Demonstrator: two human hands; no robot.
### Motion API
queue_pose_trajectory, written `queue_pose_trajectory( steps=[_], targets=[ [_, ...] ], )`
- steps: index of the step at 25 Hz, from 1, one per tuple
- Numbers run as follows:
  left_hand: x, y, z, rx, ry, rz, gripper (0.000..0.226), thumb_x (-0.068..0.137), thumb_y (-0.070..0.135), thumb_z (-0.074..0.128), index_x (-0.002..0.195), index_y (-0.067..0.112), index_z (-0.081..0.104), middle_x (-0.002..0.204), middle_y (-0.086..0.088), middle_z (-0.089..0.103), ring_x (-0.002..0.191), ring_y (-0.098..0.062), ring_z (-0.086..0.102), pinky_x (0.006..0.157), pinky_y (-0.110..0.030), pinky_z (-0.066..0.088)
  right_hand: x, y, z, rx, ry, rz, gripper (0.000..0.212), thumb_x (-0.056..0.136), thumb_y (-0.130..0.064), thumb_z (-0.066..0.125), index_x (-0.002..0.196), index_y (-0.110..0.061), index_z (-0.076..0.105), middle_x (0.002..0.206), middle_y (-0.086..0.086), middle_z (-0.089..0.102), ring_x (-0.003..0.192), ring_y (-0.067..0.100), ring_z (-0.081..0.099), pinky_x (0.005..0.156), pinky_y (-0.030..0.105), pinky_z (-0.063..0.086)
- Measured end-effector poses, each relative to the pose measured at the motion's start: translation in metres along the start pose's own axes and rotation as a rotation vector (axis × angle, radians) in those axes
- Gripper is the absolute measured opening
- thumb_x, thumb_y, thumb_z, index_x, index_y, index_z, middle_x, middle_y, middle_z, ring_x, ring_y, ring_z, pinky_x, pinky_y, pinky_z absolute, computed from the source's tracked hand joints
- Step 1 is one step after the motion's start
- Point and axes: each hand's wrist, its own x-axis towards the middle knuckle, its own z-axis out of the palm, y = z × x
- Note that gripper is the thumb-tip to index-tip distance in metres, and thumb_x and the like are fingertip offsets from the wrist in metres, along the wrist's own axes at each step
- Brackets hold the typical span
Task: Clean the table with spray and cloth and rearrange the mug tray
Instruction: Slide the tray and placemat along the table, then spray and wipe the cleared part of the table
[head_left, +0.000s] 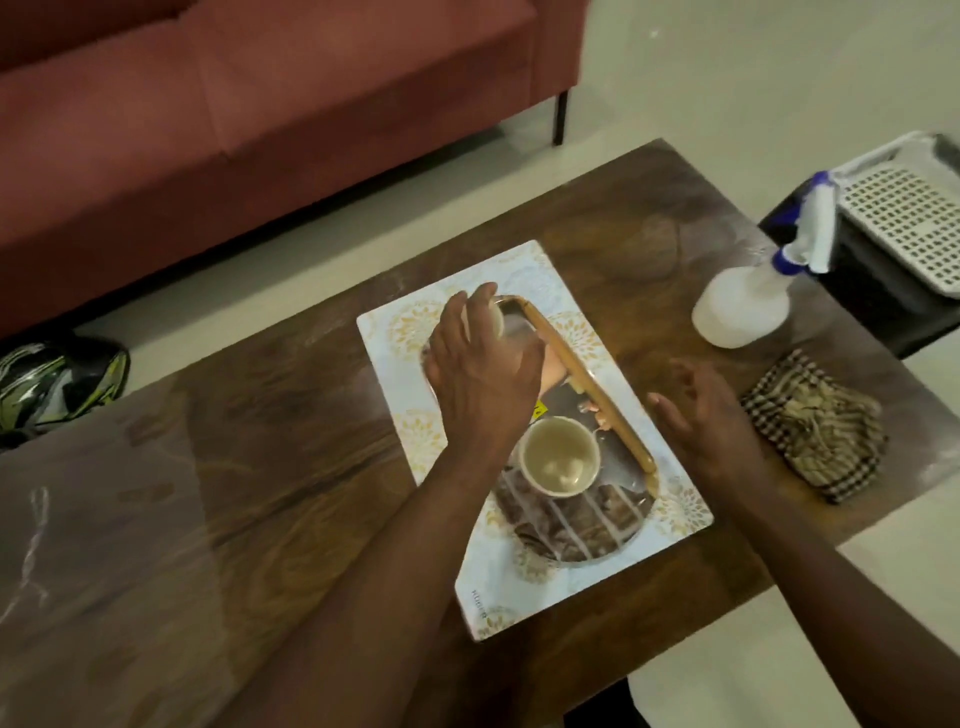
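Note:
A white floral placemat (576, 597) lies on the dark wooden table (291, 467). On it rests a mirrored tray (582, 525) with a gold rim. A cream mug (558, 461) stands upright on the tray's near half. My left hand (483, 374) reaches over the tray's far end and grips a second cream mug (493, 319), mostly hidden under my fingers. My right hand (701, 421) hovers with fingers spread just right of the tray, holding nothing. A white spray bottle (748, 306) with a blue nozzle and a checked cloth (815, 441) sit to the right.
A red sofa (260, 114) stands beyond the table's far edge. A white perforated basket (904, 228) rests on a black stand at the right. A helmet (57, 384) lies on the floor at the left.

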Motion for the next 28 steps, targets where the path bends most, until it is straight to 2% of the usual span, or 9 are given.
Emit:
queue_pose_trajectory(
  steps=[4, 7, 11, 13, 16, 20, 23, 25, 28],
  targets=[
    [-0.007, 0.090, 0.049, -0.098, -0.215, 0.229, 0.063, 0.087, 0.046, 0.064, 0.141, 0.023, 0.041, 0.146, -0.005, 0.043, 0.133, -0.023, 0.041, 0.103, -0.043, 0.037, -0.007, 0.056, -0.031, -0.082, 0.092, 0.104, 0.043, 0.089, -0.031, 0.060, 0.127, -0.011, 0.050, 0.127, 0.012, 0.056, 0.116, 0.028, 0.052, 0.095, 0.039, 0.041],
    [-0.011, 0.119, 0.095, -0.127, -0.351, 0.249, 0.072, 0.084, 0.043, 0.070, 0.144, 0.019, 0.039, 0.147, -0.006, 0.041, 0.134, -0.023, 0.040, 0.106, -0.040, 0.039, -0.001, 0.085, -0.039, -0.189, 0.079, 0.150, 0.046, 0.090, -0.032, 0.058, 0.131, -0.015, 0.047, 0.134, 0.012, 0.049, 0.123, 0.029, 0.044, 0.101, 0.043, 0.035],
    [-0.004, 0.152, 0.158, -0.168, -0.473, 0.202, 0.092, 0.078, 0.045, 0.076, 0.151, 0.018, 0.026, 0.154, -0.005, 0.035, 0.140, -0.021, 0.034, 0.105, -0.027, 0.030, 0.015, 0.126, -0.055, -0.397, -0.053, 0.228, 0.065, 0.089, -0.042, 0.055, 0.145, -0.033, 0.024, 0.157, 0.004, 0.012, 0.143, 0.028, 0.011, 0.112, 0.056, 0.011],
    [0.006, 0.161, 0.177, -0.211, -0.497, 0.123, 0.102, 0.076, 0.047, 0.078, 0.153, 0.018, 0.018, 0.157, -0.006, 0.030, 0.142, -0.023, 0.033, 0.110, -0.033, 0.032, 0.020, 0.135, -0.056, -0.441, -0.151, 0.220, 0.073, 0.088, -0.050, 0.054, 0.146, -0.040, 0.011, 0.159, 0.000, -0.004, 0.145, 0.030, -0.003, 0.109, 0.064, 0.003],
    [0.023, 0.174, 0.203, -0.336, -0.492, 0.089, 0.110, 0.076, 0.041, 0.080, 0.156, 0.020, 0.008, 0.159, -0.009, 0.031, 0.142, -0.026, 0.036, 0.112, -0.038, 0.034, 0.025, 0.151, -0.055, -0.465, -0.222, 0.199, 0.077, 0.087, -0.055, 0.052, 0.145, -0.047, 0.002, 0.159, -0.003, -0.011, 0.144, 0.030, -0.011, 0.104, 0.072, -0.002],
    [0.044, 0.174, 0.231, -0.368, -0.456, 0.146, 0.104, 0.079, 0.045, 0.074, 0.156, 0.015, 0.011, 0.152, -0.016, 0.042, 0.133, -0.030, 0.049, 0.111, -0.037, 0.040, 0.021, 0.168, -0.047, -0.481, -0.109, 0.157, 0.060, 0.091, -0.053, 0.045, 0.144, -0.043, 0.020, 0.159, -0.003, 0.004, 0.145, 0.029, -0.001, 0.106, 0.069, 0.007],
    [0.046, 0.171, 0.243, -0.359, -0.477, 0.132, 0.085, 0.087, 0.046, 0.066, 0.151, 0.011, 0.023, 0.147, -0.015, 0.048, 0.131, -0.029, 0.051, 0.110, -0.037, 0.041, 0.019, 0.169, -0.044, -0.501, -0.037, 0.098, 0.047, 0.086, -0.040, 0.060, 0.130, -0.030, 0.047, 0.147, 0.006, 0.040, 0.134, 0.036, 0.034, 0.095, 0.071, 0.028],
    [0.044, 0.170, 0.244, -0.357, -0.477, 0.154, 0.077, 0.090, 0.045, 0.062, 0.147, 0.004, 0.030, 0.143, -0.018, 0.051, 0.128, -0.031, 0.052, 0.107, -0.034, 0.042, 0.021, 0.173, -0.045, -0.531, -0.021, 0.056, 0.043, 0.084, -0.032, 0.065, 0.124, -0.027, 0.049, 0.133, 0.009, 0.053, 0.121, 0.038, 0.048, 0.087, 0.067, 0.037],
    [0.040, 0.175, 0.229, -0.362, -0.441, 0.204, 0.075, 0.093, 0.038, 0.061, 0.149, 0.003, 0.026, 0.145, -0.018, 0.049, 0.128, -0.029, 0.052, 0.099, -0.021, 0.039, 0.029, 0.172, -0.059, -0.478, 0.032, 0.061, 0.042, 0.090, -0.028, 0.058, 0.130, -0.025, 0.045, 0.131, 0.009, 0.051, 0.119, 0.035, 0.043, 0.091, 0.062, 0.036]
  ],
)
